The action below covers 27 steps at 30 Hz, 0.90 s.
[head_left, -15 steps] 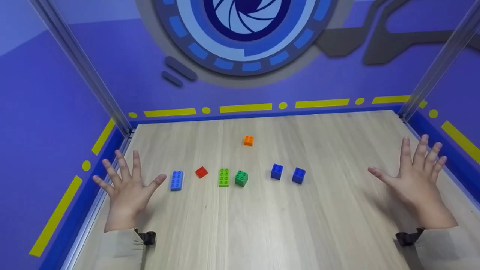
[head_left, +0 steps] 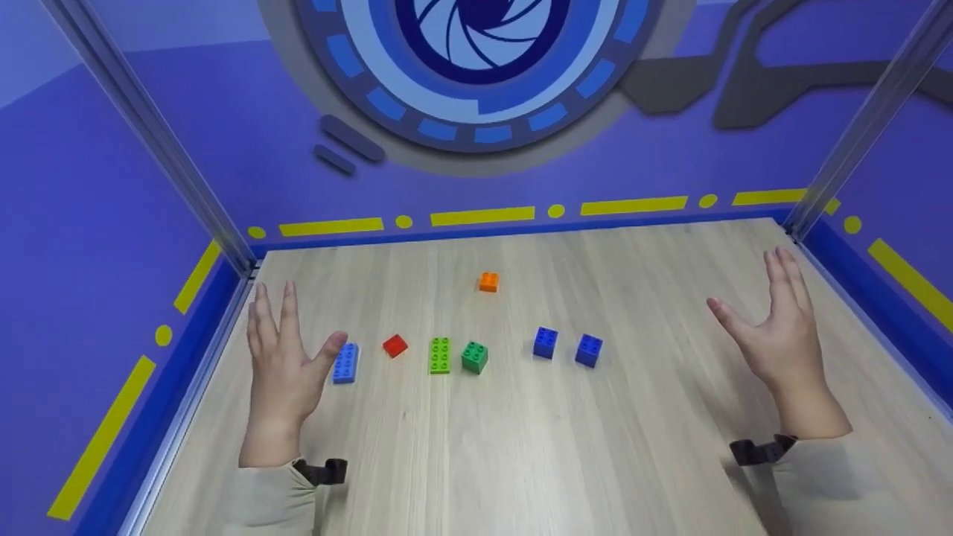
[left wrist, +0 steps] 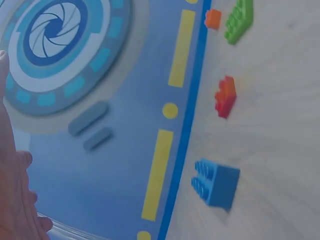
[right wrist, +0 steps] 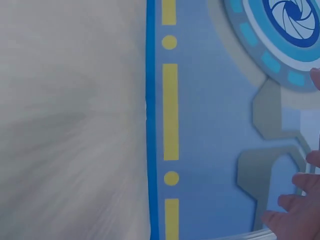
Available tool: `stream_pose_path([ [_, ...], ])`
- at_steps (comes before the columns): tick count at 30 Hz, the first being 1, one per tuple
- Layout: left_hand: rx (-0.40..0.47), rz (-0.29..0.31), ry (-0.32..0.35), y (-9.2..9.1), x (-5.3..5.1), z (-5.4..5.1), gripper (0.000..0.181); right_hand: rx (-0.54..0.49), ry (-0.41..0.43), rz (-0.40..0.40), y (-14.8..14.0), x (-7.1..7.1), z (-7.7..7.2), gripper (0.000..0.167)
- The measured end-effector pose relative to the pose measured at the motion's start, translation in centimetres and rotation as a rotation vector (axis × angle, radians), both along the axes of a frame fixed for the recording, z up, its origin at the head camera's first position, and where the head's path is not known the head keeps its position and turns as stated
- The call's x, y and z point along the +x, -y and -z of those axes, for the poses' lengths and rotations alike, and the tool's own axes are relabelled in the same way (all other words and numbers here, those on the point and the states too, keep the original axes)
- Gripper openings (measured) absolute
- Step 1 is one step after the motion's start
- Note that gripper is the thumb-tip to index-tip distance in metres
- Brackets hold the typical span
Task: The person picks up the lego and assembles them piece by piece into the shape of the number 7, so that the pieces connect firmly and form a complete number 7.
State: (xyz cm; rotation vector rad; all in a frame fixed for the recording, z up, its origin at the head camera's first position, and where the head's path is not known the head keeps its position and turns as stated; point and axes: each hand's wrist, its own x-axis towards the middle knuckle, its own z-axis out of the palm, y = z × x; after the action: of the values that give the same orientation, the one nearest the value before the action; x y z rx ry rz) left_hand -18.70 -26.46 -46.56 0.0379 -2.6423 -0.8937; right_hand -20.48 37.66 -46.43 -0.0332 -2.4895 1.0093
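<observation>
In the head view the left hand (head_left: pixel 282 372) is raised over the table's left side, fingers straight and thumb out, holding nothing. Its thumb tip overlaps the edge of a light blue brick (head_left: pixel 345 363); the left wrist view shows that blue brick (left wrist: pixel 217 184) apart from the hand (left wrist: pixel 17 185). The right hand (head_left: pixel 789 346) hovers at the right with fingers extended and thumb spread, also empty. Between the hands lie a red brick (head_left: pixel 395 345), a lime brick (head_left: pixel 440 356), a green brick (head_left: pixel 474 357) and two dark blue bricks (head_left: pixel 545 342) (head_left: pixel 589 350).
An orange brick (head_left: pixel 488 282) lies farther back on the wooden table (head_left: pixel 521 454). Blue-purple panels with yellow marks stand behind the table (head_left: pixel 223 149) and along both sides, with metal posts (head_left: pixel 867 119) at the back corners.
Both hands have moved inward and turned, so their fingers look closer together. The bricks appear slightly shifted along with the whole head view.
</observation>
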Motion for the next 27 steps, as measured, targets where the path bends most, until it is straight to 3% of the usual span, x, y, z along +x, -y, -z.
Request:
stream_pose_path([
  [10, 0.139, 0.056, -0.135, -2.4, -0.8, -0.7, 0.096, -0.172, -0.121, 0.002, 2.9, -0.2, -0.7, 0.089],
  [18, 0.280, 0.112, -0.215, -5.0, -1.1, -2.1, 0.091, -0.282, -0.100, -0.101, 5.7, -0.4, -2.0, 0.081],
  [23, 0.374, 0.153, -0.277, -7.2, -0.9, -3.1, 0.083, -0.397, -0.089, -0.165, 7.2, -0.7, -0.7, 0.077],
  [27, 0.411, 0.178, -0.294, -8.3, -1.0, -2.6, 0.074, -0.452, -0.072, -0.201, 7.7, -0.6, 1.0, 0.073],
])
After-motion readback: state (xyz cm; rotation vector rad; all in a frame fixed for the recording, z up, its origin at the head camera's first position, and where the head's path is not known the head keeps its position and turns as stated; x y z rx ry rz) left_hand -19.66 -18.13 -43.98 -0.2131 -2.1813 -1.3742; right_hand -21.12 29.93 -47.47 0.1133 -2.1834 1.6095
